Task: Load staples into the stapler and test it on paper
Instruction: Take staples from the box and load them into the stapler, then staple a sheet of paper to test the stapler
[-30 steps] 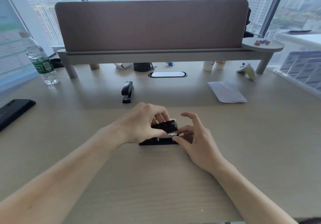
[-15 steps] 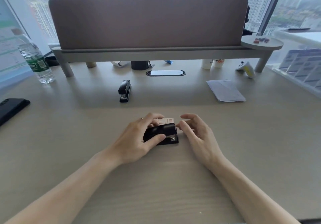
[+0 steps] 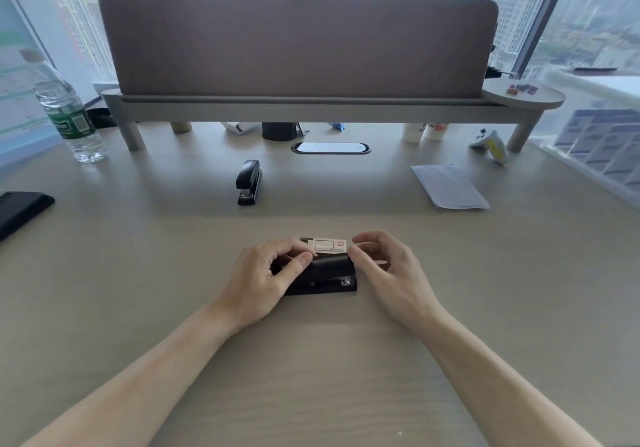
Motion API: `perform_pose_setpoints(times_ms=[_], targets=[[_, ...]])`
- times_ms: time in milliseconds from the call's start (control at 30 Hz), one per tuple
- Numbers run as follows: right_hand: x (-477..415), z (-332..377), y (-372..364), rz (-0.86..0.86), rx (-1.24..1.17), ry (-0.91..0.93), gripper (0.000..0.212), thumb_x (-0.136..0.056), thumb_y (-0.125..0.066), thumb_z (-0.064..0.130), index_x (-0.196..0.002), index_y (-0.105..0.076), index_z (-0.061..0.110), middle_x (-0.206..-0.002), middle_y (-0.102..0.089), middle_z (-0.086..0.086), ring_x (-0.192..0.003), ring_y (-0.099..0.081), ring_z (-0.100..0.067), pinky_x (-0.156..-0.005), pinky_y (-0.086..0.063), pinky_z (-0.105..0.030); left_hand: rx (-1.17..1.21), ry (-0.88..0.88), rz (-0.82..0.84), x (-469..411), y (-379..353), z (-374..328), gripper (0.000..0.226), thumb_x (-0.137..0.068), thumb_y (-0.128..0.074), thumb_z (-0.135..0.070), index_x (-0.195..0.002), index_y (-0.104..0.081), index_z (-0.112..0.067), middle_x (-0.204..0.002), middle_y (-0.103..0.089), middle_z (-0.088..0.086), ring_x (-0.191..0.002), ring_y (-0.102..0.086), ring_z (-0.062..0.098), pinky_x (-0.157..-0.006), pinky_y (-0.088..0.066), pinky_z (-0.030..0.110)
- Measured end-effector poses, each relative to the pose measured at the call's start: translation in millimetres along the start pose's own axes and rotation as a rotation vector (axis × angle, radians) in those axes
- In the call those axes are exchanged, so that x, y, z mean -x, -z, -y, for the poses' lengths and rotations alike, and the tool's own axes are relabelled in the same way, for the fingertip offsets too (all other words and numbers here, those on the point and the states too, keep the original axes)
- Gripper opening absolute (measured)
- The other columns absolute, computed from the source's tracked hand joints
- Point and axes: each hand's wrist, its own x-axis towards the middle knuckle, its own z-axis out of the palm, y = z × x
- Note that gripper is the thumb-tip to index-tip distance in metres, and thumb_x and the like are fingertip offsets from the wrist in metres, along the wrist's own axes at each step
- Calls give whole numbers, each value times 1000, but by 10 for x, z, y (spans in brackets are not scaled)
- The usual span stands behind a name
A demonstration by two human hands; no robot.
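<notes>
A black stapler (image 3: 329, 275) lies on the desk in front of me, its top closed down. My left hand (image 3: 263, 280) grips its left part, thumb across the top and fingers curled over the back. A small white staple box (image 3: 327, 245) lies just behind the stapler. My right hand (image 3: 384, 266) hovers at the stapler's right end with fingers loosely curled, thumb tip touching the top's front corner; I cannot tell whether it holds anything. A folded sheet of white paper (image 3: 448, 186) lies at the far right.
A second black stapler (image 3: 248, 182) stands further back at centre. A water bottle (image 3: 67, 114) and a black phone (image 3: 20, 212) are at the left. A raised shelf (image 3: 311, 107) with a fabric screen spans the back; cups (image 3: 424, 132) and a controller (image 3: 490, 143) sit under it.
The stapler's top, raised a second ago, has come down closed. The staple box has come into view behind it. My right hand has shifted from the stapler's front to its right end.
</notes>
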Motion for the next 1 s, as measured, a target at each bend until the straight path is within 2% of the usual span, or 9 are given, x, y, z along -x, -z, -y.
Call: perform_pose_setpoints(times_ms=[133,300,367,467,567,667,767,900,1000], targets=[[-182,12,182,-80,-75,-36,17,-104,-59,36,-101,-72,26,-94,-77,4,-91,-72,-12,-84,-58,-41,-49,-105,7,-14,-42,-28,14,-99,-63,-32,-107,-74,-33,-103,-75,-23,-96,-69,1,-82,-49,14],[-848,-28,790,-304,261,-39,33,-106,-52,32,-94,-72,8,-95,-76,-7,-94,-67,-27,-76,-44,-34,-191,-233,87,-72,-171,-73,38,-87,-65,-59,-121,-65,-42,-107,-68,-33,-95,-64,-9,-81,-50,17],[-1110,-97,1049,-327,420,-76,31,-105,-53,33,-109,-73,9,-111,-75,-8,-109,-66,-29,-86,-46,-32,-221,-240,74,-88,-207,-53,39,-87,-65,-59,-122,-66,-42,-104,-67,-35,-89,-61,-13,-77,-51,17],[-1420,-275,1317,-284,636,-207,55,-103,-54,42,-145,-54,6,-148,-57,-16,-141,-48,-34,-115,-39,-41,-258,-235,64,-91,-206,-30,38,-88,-65,-58,-123,-65,-44,-102,-60,-45,-83,-59,-16,-73,-44,9],[-1560,-501,1399,-210,785,-341,79,-100,-51,56,-155,-37,1,-158,-42,-20,-149,-35,-37,-120,-35,-45,-247,-228,61,-94,-197,-28,38,-89,-64,-59,-123,-65,-43,-105,-65,-39,-83,-62,-10,-73,-46,11],[-1521,-665,1353,-162,884,-397,89,-101,-39,63,-161,-22,-1,-166,-28,-18,-157,-20,-33,-128,-20,-43,-236,-230,52,-96,-211,-21,36,-89,-64,-57,-122,-66,-41,-105,-63,-42,-89,-55,-22,-77,-42,6],[-1481,-711,1299,-203,899,-375,86,-103,-38,59,-162,-21,-1,-171,-21,-17,-160,-15,-31,-129,-13,-41,-239,-235,39,-100,-219,-17,35,-87,-68,-53,-120,-67,-41,-98,-55,-51,-86,-51,-27,-76,-37,1],[-1462,-700,1293,-248,887,-305,68,-105,-40,47,-155,-39,1,-166,-31,-17,-156,-24,-34,-127,-18,-43,-248,-254,21,-109,-223,-15,34,-86,-75,-46,-119,-68,-40,-93,-52,-54,-82,-51,-28,-73,-36,-1],[-1442,-718,1308,-313,856,-250,53,-107,-40,36,-151,-49,7,-164,-36,-13,-153,-28,-34,-125,-25,-46,-268,-254,18,-114,-223,-5,35,-86,-72,-50,-119,-67,-41,-94,-54,-49,-81,-52,-22,-72,-41,6]])
